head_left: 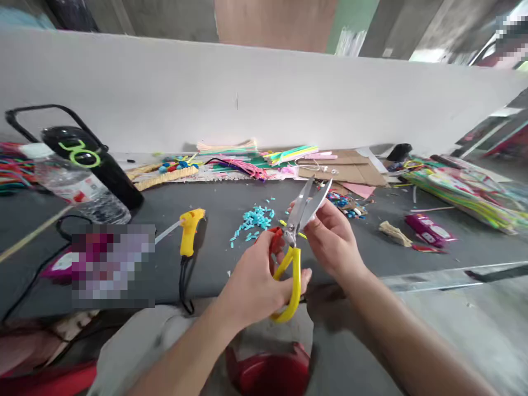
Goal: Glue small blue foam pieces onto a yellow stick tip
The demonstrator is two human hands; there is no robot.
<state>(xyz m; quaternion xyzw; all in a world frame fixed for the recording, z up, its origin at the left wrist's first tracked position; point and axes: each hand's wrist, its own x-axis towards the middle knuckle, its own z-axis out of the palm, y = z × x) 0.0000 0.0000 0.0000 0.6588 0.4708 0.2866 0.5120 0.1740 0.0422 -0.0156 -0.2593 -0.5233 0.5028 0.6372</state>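
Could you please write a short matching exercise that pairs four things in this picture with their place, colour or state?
1. Scissors
2. Glue gun
3. Small blue pieces
4. Flask

A. Black, with a green mark
B. Gathered in a loose pile
C. In the left hand, blades apart
D. Yellow, with a black cord

Pairs: 1-C, 2-D, 3-B, 4-A

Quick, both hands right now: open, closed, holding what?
Left hand: closed, holding the yellow-handled scissors.
Right hand: partly curled at the blades; whether it grips anything cannot be told.
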